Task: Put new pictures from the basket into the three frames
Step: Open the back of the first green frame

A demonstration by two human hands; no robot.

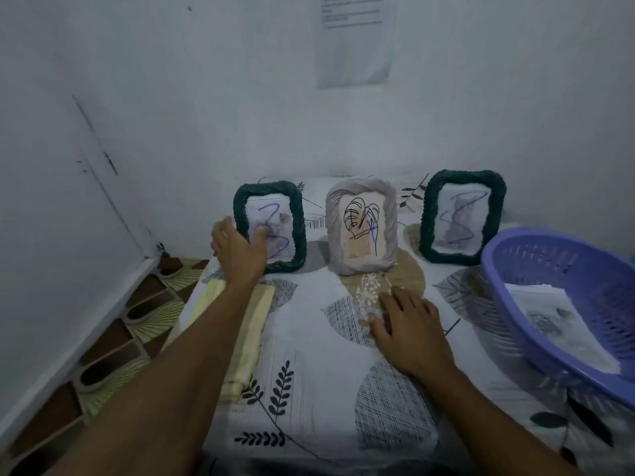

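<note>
Three picture frames stand upright along the back of the table. The left dark green frame point(290, 228) holds a picture with a blue scribble, and my left hand point(238, 250) grips its left edge, thumb on the glass. The grey middle frame point(361, 229) shows a black leaf drawing. The right dark green frame point(462, 216) also shows a blue scribble. My right hand point(409, 331) rests flat on the patterned tablecloth point(309, 369) in front of the middle frame. A purple plastic basket point(536, 276) at the right holds paper pictures point(556, 321).
A folded yellow-striped cloth point(249, 338) lies on the table's left side under my left forearm. White walls close off the back and left, with a printed sheet point(355, 39) taped up. Patterned floor tiles point(113, 355) show left of the table edge.
</note>
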